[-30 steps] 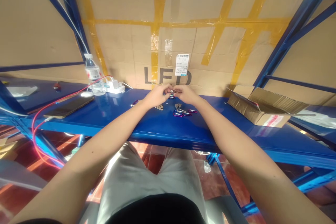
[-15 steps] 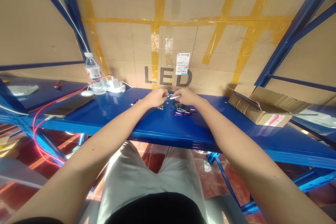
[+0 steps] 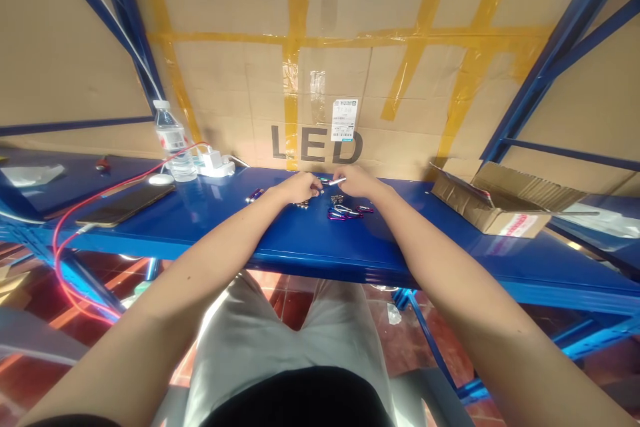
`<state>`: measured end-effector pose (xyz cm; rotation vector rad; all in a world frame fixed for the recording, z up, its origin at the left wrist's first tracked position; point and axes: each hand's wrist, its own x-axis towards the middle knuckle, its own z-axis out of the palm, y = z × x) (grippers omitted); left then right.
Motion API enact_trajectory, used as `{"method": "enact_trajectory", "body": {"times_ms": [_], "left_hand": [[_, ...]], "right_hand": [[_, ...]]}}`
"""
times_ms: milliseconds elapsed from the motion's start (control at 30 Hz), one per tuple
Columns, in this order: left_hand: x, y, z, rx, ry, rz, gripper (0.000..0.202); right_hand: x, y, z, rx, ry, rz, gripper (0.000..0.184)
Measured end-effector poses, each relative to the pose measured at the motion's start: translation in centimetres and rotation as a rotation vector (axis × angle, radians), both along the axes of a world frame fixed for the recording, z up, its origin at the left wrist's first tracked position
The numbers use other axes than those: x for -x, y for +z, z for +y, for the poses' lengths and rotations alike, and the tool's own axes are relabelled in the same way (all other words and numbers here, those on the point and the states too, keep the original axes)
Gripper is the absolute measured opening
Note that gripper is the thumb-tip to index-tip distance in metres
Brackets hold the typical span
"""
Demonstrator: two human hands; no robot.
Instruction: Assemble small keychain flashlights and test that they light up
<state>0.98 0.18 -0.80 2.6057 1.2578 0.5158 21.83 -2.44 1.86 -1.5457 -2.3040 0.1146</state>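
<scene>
Both my hands are out over the blue shelf [image 3: 310, 240], close together near the cardboard wall. My right hand [image 3: 356, 181] pinches a small silver carabiner [image 3: 337, 181] that sticks out to the left. My left hand [image 3: 296, 187] is closed in a pinch on a tiny metal piece I cannot make out, just left of the carabiner. Below my right hand lies a small heap of purple and silver carabiners [image 3: 345, 212]. A cluster of small metal rings [image 3: 337, 199] sits between the hands, and one more purple piece [image 3: 254, 195] lies to the left.
A water bottle [image 3: 170, 140] and a white charger block [image 3: 216, 163] stand at the back left. A phone [image 3: 125, 205] on a red cable [image 3: 75, 227] lies further left. An open cardboard box [image 3: 500, 203] sits at the right. A taped cardboard sheet marked LED [image 3: 320, 67] backs the shelf.
My hands have drawn slightly apart and lowered toward the shelf. The silver carabiner, earlier hidden between my fingers, now shows in my right hand.
</scene>
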Motion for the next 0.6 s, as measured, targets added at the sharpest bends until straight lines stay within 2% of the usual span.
{"method": "enact_trajectory", "body": {"times_ms": [167,267,433,600], "left_hand": [[-0.9,-0.4,1.4,-0.081,-0.091,0.085,0.035],[-1.2,-0.4,1.9,-0.093,-0.135,0.074,0.032],[-1.0,-0.3,2.3,-0.037,-0.118,0.029,0.025],[-0.6,-0.4,2.5,-0.059,-0.140,0.045,0.024]], "right_hand": [[-0.3,-0.3,0.5,0.008,-0.040,0.008,0.029],[-0.5,-0.4,0.7,0.002,-0.035,0.023,0.027],[-0.7,-0.4,0.7,0.010,-0.048,0.053,0.023],[-0.6,-0.4,0.8,0.009,-0.022,0.082,0.018]]}}
